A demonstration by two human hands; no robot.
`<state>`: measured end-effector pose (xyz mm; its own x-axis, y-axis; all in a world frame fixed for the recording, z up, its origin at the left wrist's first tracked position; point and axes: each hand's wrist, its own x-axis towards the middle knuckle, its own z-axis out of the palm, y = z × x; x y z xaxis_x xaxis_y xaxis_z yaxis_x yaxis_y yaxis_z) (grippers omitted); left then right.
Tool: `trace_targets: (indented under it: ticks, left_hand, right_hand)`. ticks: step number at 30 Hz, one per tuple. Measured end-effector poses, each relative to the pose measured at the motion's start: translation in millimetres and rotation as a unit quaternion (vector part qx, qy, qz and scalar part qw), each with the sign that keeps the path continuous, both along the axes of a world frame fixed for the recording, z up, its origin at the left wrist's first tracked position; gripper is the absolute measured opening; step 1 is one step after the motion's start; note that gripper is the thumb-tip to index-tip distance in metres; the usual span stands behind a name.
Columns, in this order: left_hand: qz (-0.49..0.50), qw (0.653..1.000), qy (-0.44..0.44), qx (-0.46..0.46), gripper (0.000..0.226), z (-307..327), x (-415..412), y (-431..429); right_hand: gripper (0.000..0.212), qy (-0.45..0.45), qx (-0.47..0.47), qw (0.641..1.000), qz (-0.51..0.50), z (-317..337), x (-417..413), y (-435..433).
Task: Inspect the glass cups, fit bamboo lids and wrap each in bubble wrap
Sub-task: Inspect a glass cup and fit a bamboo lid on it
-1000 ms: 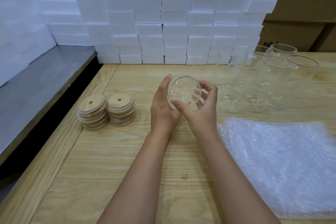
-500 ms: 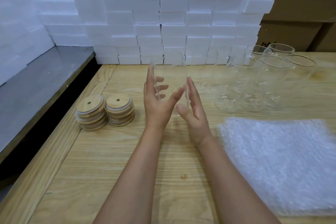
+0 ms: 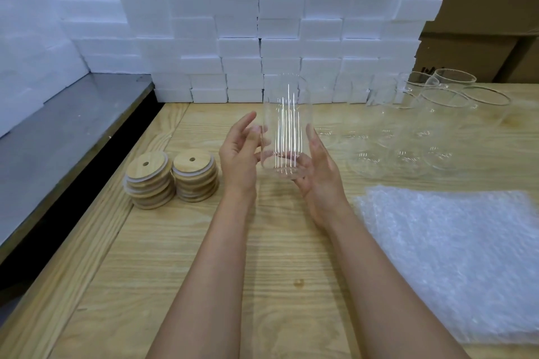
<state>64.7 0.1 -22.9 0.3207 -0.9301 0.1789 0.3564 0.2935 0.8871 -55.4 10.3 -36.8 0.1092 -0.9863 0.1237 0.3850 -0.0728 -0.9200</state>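
Glass cup (image 3: pixel 287 125) stood upright over the desk's (image 3: pixel 204 242) middle, pressed between left hand (image 3: pixel 239 160) and right hand (image 3: pixel 320 175), fingers of both straight.

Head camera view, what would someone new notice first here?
A clear glass cup is held upright between the left hand and right hand above the wooden table. Two stacks of bamboo lids sit to its left, bubble wrap sheets lie on the right, and a wall of white foam blocks fills the back.
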Motion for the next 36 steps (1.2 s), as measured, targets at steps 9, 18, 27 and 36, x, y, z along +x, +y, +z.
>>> trace_targets:
  ticks: [9, 18, 27, 36]
  left_hand:
    - [-0.194, 0.971, 0.118, 0.073, 0.073, -6.0, -15.5, 1.4]
    - [-0.223, 0.942, 0.234, 0.088, 0.071, -3.7, -23.7, 1.9]
    - [-0.263, 0.914, 0.284, 0.121, 0.099, -2.5, -27.7, 2.1]
    - [-0.205, 0.956, 0.184, 0.104, 0.046, -2.8, -24.1, 2.4]
  right_hand:
    - [0.072, -0.017, 0.052, 0.998, -0.022, -0.7, 5.0, -4.0]
    - [0.083, 0.023, 0.031, 0.997, -0.069, 1.5, 10.7, 1.6]
    - [0.055, -0.002, -0.002, 0.995, -0.101, 12.9, 10.7, 8.6]
    - [0.078, 0.095, -0.036, 0.990, -0.102, 13.1, 14.5, 9.5]
